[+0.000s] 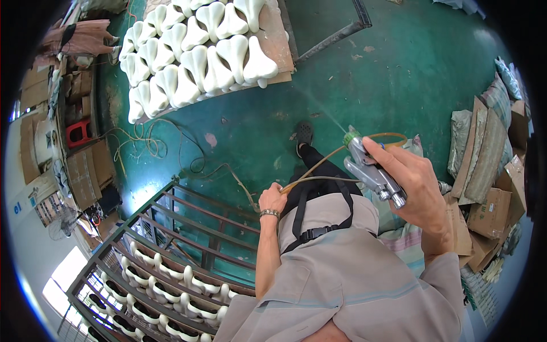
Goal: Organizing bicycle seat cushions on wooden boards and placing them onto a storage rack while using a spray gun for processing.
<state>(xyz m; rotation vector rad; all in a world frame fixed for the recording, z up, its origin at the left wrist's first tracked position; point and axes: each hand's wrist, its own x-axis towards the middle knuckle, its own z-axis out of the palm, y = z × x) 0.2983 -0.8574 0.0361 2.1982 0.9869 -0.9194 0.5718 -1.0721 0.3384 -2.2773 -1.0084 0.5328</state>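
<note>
My right hand (415,185) is wrapped round a silver spray gun (371,174) with a green nozzle, held up at the right of my body. A thin mist streams from the nozzle toward the far left. At waist height my left hand (272,199) is closed round a yellowish hose (314,166) and a greyer one beside it; the yellowish hose loops up behind the gun. Farther off, rows of white pieces shaped like bicycle saddles (216,68) stand close together on a board (278,37). Neither hand touches them.
A metal rack (213,242) at the lower left bears more white pieces (165,290) with dark openings. Loose hoses (151,142) trail over the green floor (399,74). Flattened cardboard and boxes (489,214) are piled at the right. A red stool (78,134) stands among cartons at the left.
</note>
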